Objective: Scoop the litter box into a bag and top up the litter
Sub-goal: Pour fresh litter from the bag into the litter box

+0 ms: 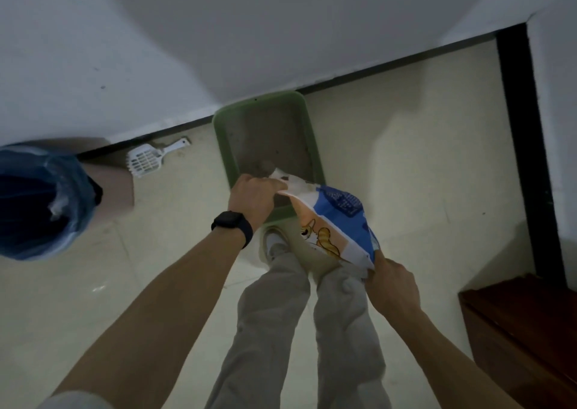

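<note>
Litter bag [337, 218] tilted over the green litter box [220, 134]: left hand [254, 196] pinches its open mouth, right hand [392, 287] grips its base. The mouth apparently hangs near the front rim, so a steeper tilt risks spilling onto the floor [390, 146].

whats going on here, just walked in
A person tips a blue, white and orange litter bag over the green plastic litter box on the floor. The left hand grips the bag's open mouth, the right hand its bottom end. The white slotted scoop lies near the bin lined with a blue plastic bag.
</note>
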{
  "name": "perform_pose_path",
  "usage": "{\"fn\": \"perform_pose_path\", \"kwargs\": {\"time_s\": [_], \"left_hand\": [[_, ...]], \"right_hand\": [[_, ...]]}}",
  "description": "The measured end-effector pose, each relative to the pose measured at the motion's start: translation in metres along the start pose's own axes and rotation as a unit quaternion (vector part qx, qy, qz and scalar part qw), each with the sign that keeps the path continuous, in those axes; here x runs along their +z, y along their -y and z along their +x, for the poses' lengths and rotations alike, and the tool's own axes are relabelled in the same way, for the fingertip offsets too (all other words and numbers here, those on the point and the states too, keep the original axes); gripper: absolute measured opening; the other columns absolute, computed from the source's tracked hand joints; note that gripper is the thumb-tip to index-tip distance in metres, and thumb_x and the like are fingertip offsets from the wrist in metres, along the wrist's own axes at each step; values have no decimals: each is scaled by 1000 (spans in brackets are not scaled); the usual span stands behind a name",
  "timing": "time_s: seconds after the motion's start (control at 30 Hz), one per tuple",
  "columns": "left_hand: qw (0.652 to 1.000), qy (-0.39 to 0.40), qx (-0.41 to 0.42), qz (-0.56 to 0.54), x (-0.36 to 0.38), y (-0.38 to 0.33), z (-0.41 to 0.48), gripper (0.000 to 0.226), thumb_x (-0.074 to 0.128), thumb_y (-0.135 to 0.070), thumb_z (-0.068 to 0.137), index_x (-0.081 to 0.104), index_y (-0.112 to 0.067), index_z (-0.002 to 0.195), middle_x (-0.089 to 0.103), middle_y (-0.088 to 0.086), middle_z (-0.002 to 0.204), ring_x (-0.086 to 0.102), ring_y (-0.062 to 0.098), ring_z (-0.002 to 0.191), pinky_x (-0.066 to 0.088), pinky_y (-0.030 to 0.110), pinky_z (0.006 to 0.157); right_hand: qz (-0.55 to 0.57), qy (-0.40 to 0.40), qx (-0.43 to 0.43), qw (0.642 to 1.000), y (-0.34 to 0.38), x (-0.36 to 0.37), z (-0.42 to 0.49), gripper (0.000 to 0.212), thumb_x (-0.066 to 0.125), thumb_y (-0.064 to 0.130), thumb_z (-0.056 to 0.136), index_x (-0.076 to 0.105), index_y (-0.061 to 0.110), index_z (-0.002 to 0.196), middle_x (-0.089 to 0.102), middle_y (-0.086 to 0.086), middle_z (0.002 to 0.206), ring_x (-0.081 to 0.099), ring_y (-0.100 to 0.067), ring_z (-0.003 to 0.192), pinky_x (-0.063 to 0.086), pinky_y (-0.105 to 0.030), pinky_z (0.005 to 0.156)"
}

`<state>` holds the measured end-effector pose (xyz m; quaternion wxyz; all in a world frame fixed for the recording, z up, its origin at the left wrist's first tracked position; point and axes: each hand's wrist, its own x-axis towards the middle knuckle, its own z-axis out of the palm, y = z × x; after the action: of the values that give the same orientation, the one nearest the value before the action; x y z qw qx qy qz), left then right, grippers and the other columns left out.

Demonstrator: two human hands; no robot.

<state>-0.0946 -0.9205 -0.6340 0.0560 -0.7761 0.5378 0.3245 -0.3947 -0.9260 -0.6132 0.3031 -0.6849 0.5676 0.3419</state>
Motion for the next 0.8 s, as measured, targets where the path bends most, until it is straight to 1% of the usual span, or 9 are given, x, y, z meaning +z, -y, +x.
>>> {"fn": "perform_pose_path", "kwargs": {"time_s": [0.17,0.27,0.37,0.57,0.63,0.67,0.73,0.77,0.8], "left_hand": [[999,-49,5,-9,-5,-6,6,41,50,-10,96,64,-29,129,74,5,111,64,30,94,42,32,88],[999,-18,15,-23,1,-13,-2,40,48,-12,97,63,-28,130,72,5,115,64,30,98,41,32,92],[998,-12,49,-21,3,-22,-3,44,48,-7,95,63,-27,131,70,4,120,63,30,103,41,33,95],[992,64,88,70,3,-30,-14,36,44,-29,102,57,-35,135,67,-3,124,58,27,110,43,33,96],[987,65,120,84,-4,-41,-25,36,46,-26,102,58,-30,135,67,-1,125,58,26,109,42,31,96],[985,42,146,85,-8,-47,-30,33,54,-25,98,63,-27,130,69,0,119,61,25,104,43,30,94],[978,-4,187,92,-17,-55,-36,26,74,-21,82,76,-25,107,75,1,93,68,21,81,50,27,82],[977,7,190,100,-16,-56,-35,25,74,-16,77,78,-24,101,75,1,85,69,21,74,51,28,80],[976,18,192,98,-14,-54,-34,28,70,-13,79,77,-23,103,76,3,87,69,23,76,50,30,82]], "right_hand": [[15,-4,0,1000,2,5,-3,33,47,31,100,42,17,128,63,-7,110,66,-18,84,57,-30,76],[13,1,-1,1000,2,5,-11,34,45,32,100,38,18,131,63,-5,103,64,-17,79,55,-29,72],[1,7,13,1000,-7,8,-19,28,43,35,101,44,19,123,65,1,90,64,-13,74,58,-29,70],[2,26,37,999,-29,25,-34,23,45,34,100,47,20,117,62,5,85,62,-11,70,56,-27,69],[11,30,44,999,-37,29,-32,20,44,32,100,48,19,114,61,5,84,62,-13,71,56,-28,70],[15,29,47,998,-41,32,-28,19,44,32,101,48,19,114,61,4,84,63,-13,71,57,-29,71],[22,22,48,998,-44,38,-20,26,43,32,101,47,18,121,65,1,86,64,-15,71,57,-31,68],[27,18,47,998,-44,42,-15,30,42,32,100,46,17,127,66,-1,87,64,-17,72,55,-31,66],[31,15,45,998,-42,46,-10,35,42,32,100,45,16,131,67,-3,89,64,-19,73,53,-31,66]]}}
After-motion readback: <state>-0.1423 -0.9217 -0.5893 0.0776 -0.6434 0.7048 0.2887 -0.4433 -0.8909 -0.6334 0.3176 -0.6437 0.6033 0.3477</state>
